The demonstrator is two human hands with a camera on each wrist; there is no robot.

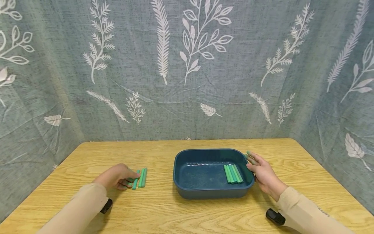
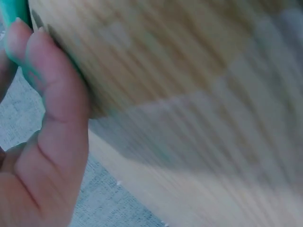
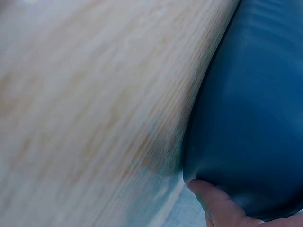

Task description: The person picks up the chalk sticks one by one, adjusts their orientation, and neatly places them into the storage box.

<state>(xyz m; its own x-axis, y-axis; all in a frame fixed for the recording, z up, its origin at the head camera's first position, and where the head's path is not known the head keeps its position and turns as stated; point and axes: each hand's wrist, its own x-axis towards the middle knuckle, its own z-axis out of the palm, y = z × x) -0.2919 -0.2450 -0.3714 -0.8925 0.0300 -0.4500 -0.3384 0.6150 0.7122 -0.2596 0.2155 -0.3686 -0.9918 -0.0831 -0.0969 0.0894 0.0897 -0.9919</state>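
My left hand (image 1: 124, 177) pinches a thin green stick (image 1: 135, 184) between thumb and fingers, low over the wooden table. Just right of it lie two more green sticks (image 1: 143, 177), side by side. In the left wrist view the fingertips (image 2: 40, 40) meet at a green edge in the top corner. My right hand (image 1: 264, 174) touches the right end of a dark blue tub (image 1: 210, 194), thumb by the rim, fingers extended along the end. One finger (image 3: 213, 201) rests against its outer wall. Inside the tub, several green sticks (image 1: 233, 174) lie in a row at the right.
The wooden table (image 1: 157, 208) has a patterned grey-blue cloth (image 1: 187, 113) hanging behind it and at both sides. Bare table lies between the left hand's sticks and the tub. A black device (image 1: 275, 217) sits at the right wrist, and another (image 1: 106, 206) at the left.
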